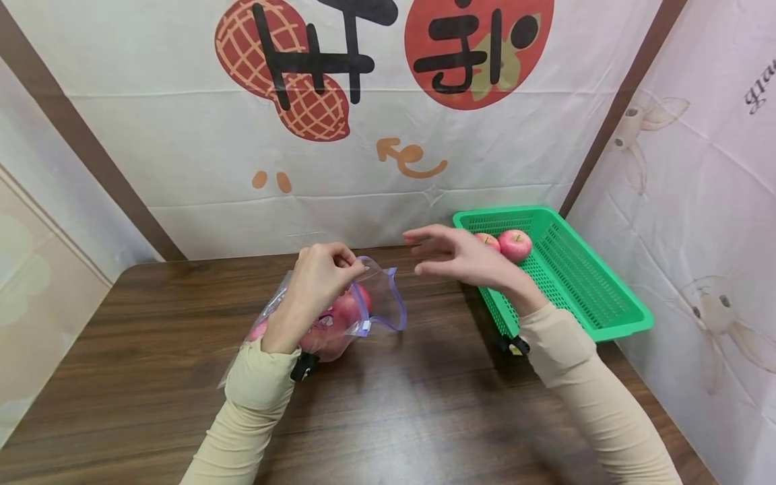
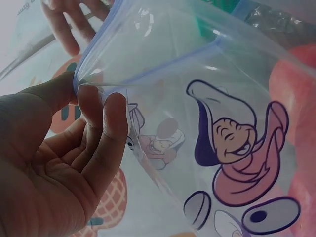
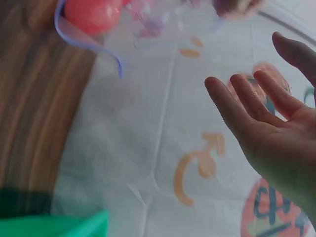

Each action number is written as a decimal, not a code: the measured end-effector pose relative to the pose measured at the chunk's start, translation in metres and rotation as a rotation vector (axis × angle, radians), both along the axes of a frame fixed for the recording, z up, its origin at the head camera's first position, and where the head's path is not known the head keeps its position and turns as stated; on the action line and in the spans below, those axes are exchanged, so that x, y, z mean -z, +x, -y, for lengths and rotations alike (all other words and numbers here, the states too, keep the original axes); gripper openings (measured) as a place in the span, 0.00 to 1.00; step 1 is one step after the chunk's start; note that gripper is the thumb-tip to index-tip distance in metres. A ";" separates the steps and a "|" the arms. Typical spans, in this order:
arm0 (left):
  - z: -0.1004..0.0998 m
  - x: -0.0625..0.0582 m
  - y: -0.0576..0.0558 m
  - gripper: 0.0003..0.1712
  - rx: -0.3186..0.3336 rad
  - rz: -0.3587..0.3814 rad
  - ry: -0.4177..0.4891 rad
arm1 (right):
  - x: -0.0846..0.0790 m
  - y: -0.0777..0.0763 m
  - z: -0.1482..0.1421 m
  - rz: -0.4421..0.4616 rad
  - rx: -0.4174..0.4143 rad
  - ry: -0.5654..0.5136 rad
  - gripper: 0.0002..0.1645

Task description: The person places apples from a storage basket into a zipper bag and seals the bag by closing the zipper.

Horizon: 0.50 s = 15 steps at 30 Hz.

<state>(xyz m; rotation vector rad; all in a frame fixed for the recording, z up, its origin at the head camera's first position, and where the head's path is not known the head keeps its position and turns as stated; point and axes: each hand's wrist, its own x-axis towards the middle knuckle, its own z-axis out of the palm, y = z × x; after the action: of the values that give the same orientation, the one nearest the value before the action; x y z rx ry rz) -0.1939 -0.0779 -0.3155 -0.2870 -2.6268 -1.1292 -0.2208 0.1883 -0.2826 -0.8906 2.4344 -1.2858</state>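
Observation:
My left hand (image 1: 322, 279) pinches the rim of a clear zip bag (image 2: 163, 118) between thumb and fingers. The bag has a purple zip edge and printed cartoon figures, and its mouth gapes toward the right. Inside it lie several red apples (image 1: 345, 310), partly hidden by my left wrist. My right hand (image 1: 461, 254) is in the air between the bag and the green basket, its fingers extended and holding nothing. In the right wrist view the right hand (image 3: 276, 108) shows spread fingers, apart from the bag.
A green perforated basket (image 1: 606, 296) stands at the right of the dark wooden table (image 1: 412, 411). Two apples (image 1: 515, 245) sit in its far left corner, one partly behind my right hand. Printed white cloth (image 1: 376, 215) hangs behind the table and along its sides.

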 end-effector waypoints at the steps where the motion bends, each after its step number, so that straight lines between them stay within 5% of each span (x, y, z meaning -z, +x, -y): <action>1: 0.000 0.000 0.000 0.05 0.000 0.002 0.001 | -0.004 -0.001 -0.004 -0.005 0.021 0.009 0.33; 15: 0.003 0.001 0.003 0.05 0.014 0.024 0.016 | -0.023 -0.013 -0.048 0.016 0.210 0.030 0.34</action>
<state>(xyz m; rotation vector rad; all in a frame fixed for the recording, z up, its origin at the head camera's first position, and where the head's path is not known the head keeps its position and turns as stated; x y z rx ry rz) -0.1906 -0.0806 -0.3166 -0.2912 -2.6393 -1.1644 -0.2342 0.2366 -0.2591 -0.6280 2.5829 -1.3135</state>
